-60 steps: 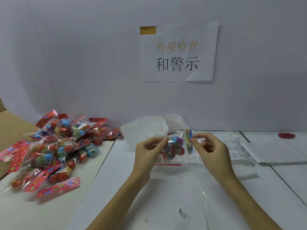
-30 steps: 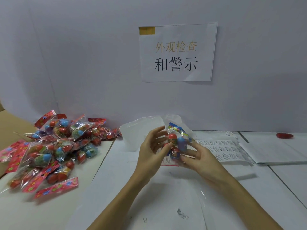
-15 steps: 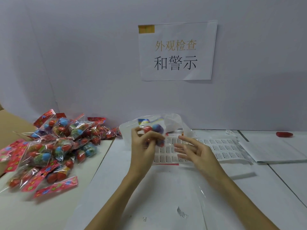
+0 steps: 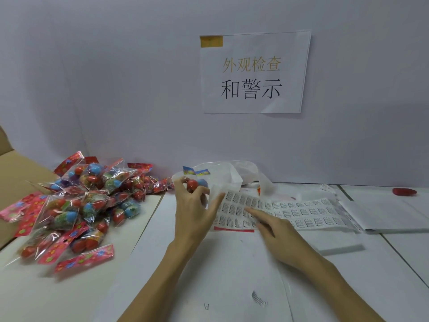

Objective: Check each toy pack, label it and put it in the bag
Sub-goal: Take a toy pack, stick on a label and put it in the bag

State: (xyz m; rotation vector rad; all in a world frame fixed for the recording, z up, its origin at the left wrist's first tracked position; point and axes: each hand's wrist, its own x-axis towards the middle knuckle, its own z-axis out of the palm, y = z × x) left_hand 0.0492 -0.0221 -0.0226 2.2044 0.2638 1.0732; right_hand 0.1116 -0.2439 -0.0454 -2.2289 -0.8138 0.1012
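Observation:
My left hand (image 4: 192, 210) grips a clear toy pack (image 4: 193, 182) with red and blue toys and a blue header, held at the mouth of the white plastic bag (image 4: 222, 176) by the wall. My right hand (image 4: 276, 231) lies on the sheet of small printed labels (image 4: 285, 212), its fingers stretched out flat towards the sheet's left part. A heap of toy packs (image 4: 76, 205) with red headers lies at the left.
A brown cardboard box flap (image 4: 14, 173) sits at the far left beside the heap. White paper sheets (image 4: 385, 214) lie at the right, with a small red object (image 4: 404, 191) near the wall. A paper sign (image 4: 254, 73) hangs on the wall.
Both hands held and turned the pack; then my left hand carried it alone left to the bag's mouth. My right hand let go and came down onto the label sheet.

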